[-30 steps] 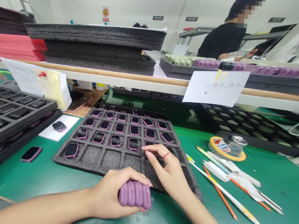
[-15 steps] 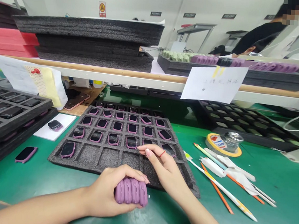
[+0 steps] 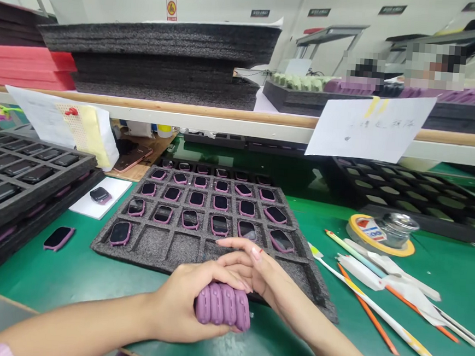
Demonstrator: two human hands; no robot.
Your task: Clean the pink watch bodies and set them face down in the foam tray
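Observation:
My left hand (image 3: pixel 187 300) is closed around a stack of several purple smartwatch cases (image 3: pixel 222 307), held on edge above the table's near side. Right beside it, my right hand (image 3: pixel 265 273) has its fingers stretched out and slightly curved, with nothing visible in them. Its fingertips reach behind the left fingers; whether they touch the stack I cannot tell. Behind both hands lies a black foam tray (image 3: pixel 148 245) with square compartments. Purple watches with dark screens, such as this front-left watch (image 3: pixel 120 233), sit in its back rows, some turned askew.
One purple watch (image 3: pixel 59 238) lies on the green table, another watch (image 3: pixel 100 194) on a white pad. Stacked trays (image 3: pixel 33 206) stand at left. At right are a tape roll (image 3: pixel 367 235), a glass jar (image 3: pixel 400 226), and several brushes and sticks (image 3: pixel 379 310). A shelf (image 3: pixel 209 122) crosses behind.
My right hand has drawn back from the tray's watches toward the left hand and its stack. The left hand keeps its hold. The whole view has shifted slightly.

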